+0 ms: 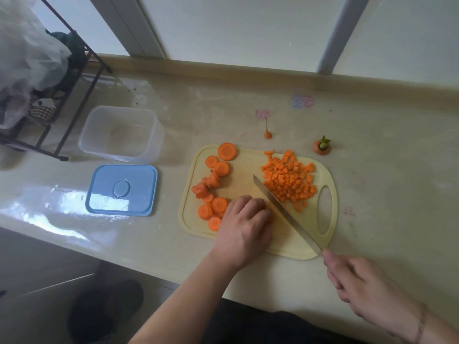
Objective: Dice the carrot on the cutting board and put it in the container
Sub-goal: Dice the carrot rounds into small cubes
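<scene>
Nearest us: our right hand (pixel 357 284) gripping the knife (pixel 285 212); our left hand (pixel 244 225) curled knuckles-down on the yellow cutting board (pixel 255 165), what it covers hidden. On board: carrot slices (pixel 213 187) left, diced carrot (pixel 289 181) right. Farther, on table (pixel 385 170): blue lid (pixel 121 189), clear container (pixel 121 132), carrot top (pixel 322 147).

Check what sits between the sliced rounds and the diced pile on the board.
In the head view, between the carrot rounds and the diced pile lie bare cutting board, the knife blade and, nearer the person, the left hand.
</scene>
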Action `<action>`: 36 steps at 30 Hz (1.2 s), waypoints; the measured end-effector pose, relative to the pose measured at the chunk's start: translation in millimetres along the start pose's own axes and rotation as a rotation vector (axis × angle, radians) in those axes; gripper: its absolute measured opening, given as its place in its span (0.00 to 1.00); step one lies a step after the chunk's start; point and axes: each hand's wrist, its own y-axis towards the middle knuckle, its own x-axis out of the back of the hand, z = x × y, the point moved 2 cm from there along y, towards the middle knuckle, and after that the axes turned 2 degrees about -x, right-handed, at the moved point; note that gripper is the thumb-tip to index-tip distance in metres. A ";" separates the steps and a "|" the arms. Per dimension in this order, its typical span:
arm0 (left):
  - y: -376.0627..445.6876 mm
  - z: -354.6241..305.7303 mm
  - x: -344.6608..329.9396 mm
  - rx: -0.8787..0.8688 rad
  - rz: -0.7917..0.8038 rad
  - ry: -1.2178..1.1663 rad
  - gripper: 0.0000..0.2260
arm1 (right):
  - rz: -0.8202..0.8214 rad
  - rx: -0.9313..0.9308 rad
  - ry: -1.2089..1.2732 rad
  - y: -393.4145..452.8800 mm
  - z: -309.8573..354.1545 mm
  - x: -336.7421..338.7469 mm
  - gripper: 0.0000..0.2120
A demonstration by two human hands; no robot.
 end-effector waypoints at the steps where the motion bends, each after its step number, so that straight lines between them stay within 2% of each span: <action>1: 0.0 -1.2 1.0 -0.003 -0.010 0.006 0.05 | 0.007 -0.003 0.003 -1.4 -1.4 0.0 0.33; 4: -1.3 -2.2 -0.6 -0.025 -0.015 -0.028 0.05 | 0.023 -0.002 -0.017 -4.4 -5.9 0.3 0.33; 13: -6.1 -0.7 -7.9 -0.029 -0.046 -0.082 0.05 | 0.000 0.034 -0.131 -7.9 -9.8 7.1 0.44; 19: -8.6 -1.4 -8.3 -0.020 -0.069 -0.102 0.04 | -0.006 0.002 -0.143 -8.2 -8.0 6.6 0.35; 24: -8.9 -3.2 -7.0 -0.014 -0.061 -0.111 0.06 | -0.002 0.053 -0.215 8.5 -4.7 -3.0 0.42; 31: -12.7 -2.3 -6.4 -0.019 -0.057 -0.076 0.05 | -0.051 0.086 -0.141 14.4 -0.1 -2.4 0.42; 36: -13.4 -0.4 -7.7 0.005 -0.076 -0.095 0.04 | 0.015 0.061 -0.078 4.6 -2.2 -1.3 0.41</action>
